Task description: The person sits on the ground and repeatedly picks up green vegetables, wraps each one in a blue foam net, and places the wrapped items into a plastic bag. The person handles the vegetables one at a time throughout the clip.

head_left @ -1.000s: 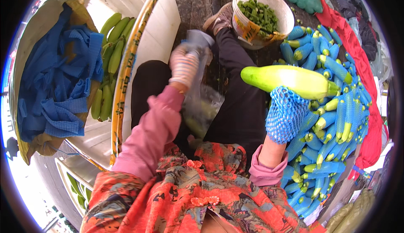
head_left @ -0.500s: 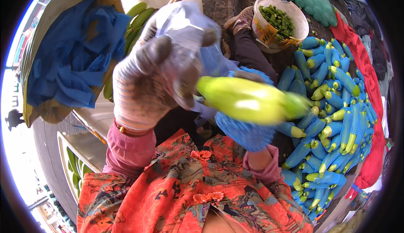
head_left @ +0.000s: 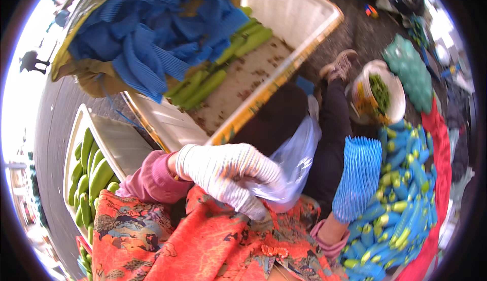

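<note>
My left hand (head_left: 228, 174), in a pale striped knit glove, is in front of my lap with its fingers closed around part of a thin, translucent bluish plastic bag (head_left: 299, 154). The bag hangs between my legs. My right hand (head_left: 357, 164) is at the right, beside the pile; a blue foam net sleeve (head_left: 356, 189) covers it to the wrist and hides its fingers. The pile is of light-green zucchini (head_left: 401, 205), many wrapped in blue foam nets.
A white crate (head_left: 253, 88) with bare green zucchini stands ahead, a sack of blue foam nets (head_left: 147, 37) resting over it. Another crate of zucchini (head_left: 89, 179) is at the left. A bucket of cut green pieces (head_left: 362, 101) and a green net bag (head_left: 408, 70) lie beyond the pile.
The bare zucchini formerly in my right hand is out of sight. My left hand has come down toward my lap with the bag; my right has moved right. The view has shifted left.
</note>
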Demonstrator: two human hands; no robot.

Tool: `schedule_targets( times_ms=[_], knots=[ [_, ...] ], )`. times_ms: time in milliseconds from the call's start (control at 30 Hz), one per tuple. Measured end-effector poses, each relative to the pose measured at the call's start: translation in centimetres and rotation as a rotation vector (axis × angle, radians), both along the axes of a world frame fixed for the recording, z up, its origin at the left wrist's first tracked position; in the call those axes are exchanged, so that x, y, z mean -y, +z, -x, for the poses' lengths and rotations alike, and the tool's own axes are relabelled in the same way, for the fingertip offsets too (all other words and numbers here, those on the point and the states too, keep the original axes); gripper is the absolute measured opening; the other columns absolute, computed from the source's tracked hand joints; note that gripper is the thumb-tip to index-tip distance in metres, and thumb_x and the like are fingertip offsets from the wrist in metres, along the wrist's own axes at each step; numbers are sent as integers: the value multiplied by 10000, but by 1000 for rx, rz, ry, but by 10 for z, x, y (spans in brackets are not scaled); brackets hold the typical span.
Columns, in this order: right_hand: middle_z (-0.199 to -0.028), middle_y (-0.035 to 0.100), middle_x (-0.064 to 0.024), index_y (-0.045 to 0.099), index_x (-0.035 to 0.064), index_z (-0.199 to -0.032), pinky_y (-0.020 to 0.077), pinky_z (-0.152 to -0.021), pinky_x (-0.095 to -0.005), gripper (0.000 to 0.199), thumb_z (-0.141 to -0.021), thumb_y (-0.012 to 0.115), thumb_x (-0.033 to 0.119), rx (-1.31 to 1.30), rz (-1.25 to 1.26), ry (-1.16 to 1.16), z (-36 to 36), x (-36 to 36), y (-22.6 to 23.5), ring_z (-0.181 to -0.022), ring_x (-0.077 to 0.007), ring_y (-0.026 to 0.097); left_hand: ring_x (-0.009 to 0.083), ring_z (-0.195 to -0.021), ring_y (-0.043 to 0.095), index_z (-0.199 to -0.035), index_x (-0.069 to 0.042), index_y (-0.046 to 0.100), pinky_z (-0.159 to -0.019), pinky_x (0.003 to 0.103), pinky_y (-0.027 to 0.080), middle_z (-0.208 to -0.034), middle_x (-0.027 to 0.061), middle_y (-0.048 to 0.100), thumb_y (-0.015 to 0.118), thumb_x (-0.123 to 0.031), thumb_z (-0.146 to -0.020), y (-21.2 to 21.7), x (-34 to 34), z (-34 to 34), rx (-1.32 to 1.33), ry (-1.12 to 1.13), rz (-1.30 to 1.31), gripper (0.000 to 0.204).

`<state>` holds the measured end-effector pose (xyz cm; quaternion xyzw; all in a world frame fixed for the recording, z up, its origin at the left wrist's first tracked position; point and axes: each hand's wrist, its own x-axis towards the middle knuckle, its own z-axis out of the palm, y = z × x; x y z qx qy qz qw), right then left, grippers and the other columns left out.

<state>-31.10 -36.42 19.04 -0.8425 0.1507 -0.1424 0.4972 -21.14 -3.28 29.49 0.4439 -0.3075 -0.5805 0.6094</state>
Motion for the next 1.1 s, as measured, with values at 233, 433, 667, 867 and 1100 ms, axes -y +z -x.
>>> schedule_targets(
  times_ms=[233, 433, 667, 867, 1100],
  knots=[
    [-1253, 603, -121, 520, 72, -1281, 480, -928, -382, 438, -849, 569, 11, 119, 315, 411, -103, -50, 56, -1024, -245, 628, 393, -1361, 332, -1378, -338, 469, -1000, 696, 272, -1467, 116, 366, 709, -276, -769, -72, -162, -102, 1976, 360, -1615, 658],
    [-1275, 593, -123, 502, 70, -1306, 485, -923, -380, 458, -858, 556, -3, 282, 923, 1091, -303, -189, 42, -1021, -242, 628, 370, -1328, 391, -1372, -387, 468, -930, 682, 323, -1459, 91, 408, 476, -221, -901, -80, -269, -167, 2163, 213, -1734, 500],
    [-1273, 595, -127, 511, 74, -1307, 488, -923, -382, 452, -860, 554, 16, 11, 1456, 1145, -436, -287, 14, -1030, -249, 627, 373, -1317, 412, -1386, -337, 470, -949, 675, 323, -1473, 108, 398, 493, -190, -902, -84, -235, -180, 1929, 142, -1802, 506],
    [-1210, 626, -134, 585, 92, -1243, 487, -933, -396, 398, -846, 579, 108, 726, 519, 931, -470, -352, -26, -1065, -281, 622, 359, -1291, 428, -1377, -302, 484, -954, 633, 360, -1470, 118, 401, 486, -197, -915, -94, -273, -196, 1952, 104, -1831, 473],
    [-1192, 635, -129, 602, 94, -1225, 491, -928, -398, 385, -842, 589, 129, 706, 602, 802, -553, -388, -7, -1070, -284, 623, 282, -1165, 512, -1332, -321, 529, -913, 501, 408, -1405, 85, 472, 502, -203, -883, -92, -320, -237, 2185, 206, -1889, 465]
  ],
)
